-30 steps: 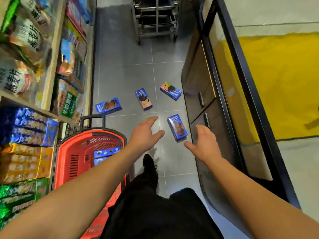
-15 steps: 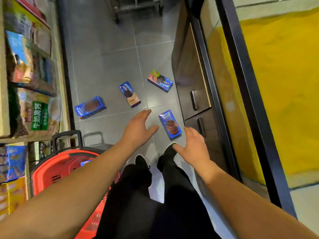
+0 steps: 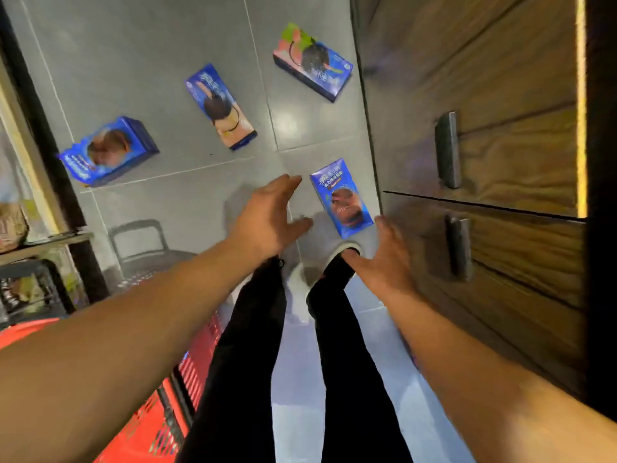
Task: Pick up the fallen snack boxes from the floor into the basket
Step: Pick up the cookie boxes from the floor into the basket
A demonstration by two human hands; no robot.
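A person's left hand point(image 3: 267, 218) and right hand point(image 3: 384, 259) reach down with fingers spread and holding nothing, flanking the nearest snack box point(image 3: 341, 197) on the grey tiled floor point(image 3: 150, 61) beside a wooden cabinet point(image 3: 500, 128); three more blue boxes lie farther off, at far left point(image 3: 108, 151), centre point(image 3: 220, 106) and far right point(image 3: 312, 61); the red basket point(image 3: 167, 412) sits near left, beside the person's black-trousered legs point(image 3: 340, 345).
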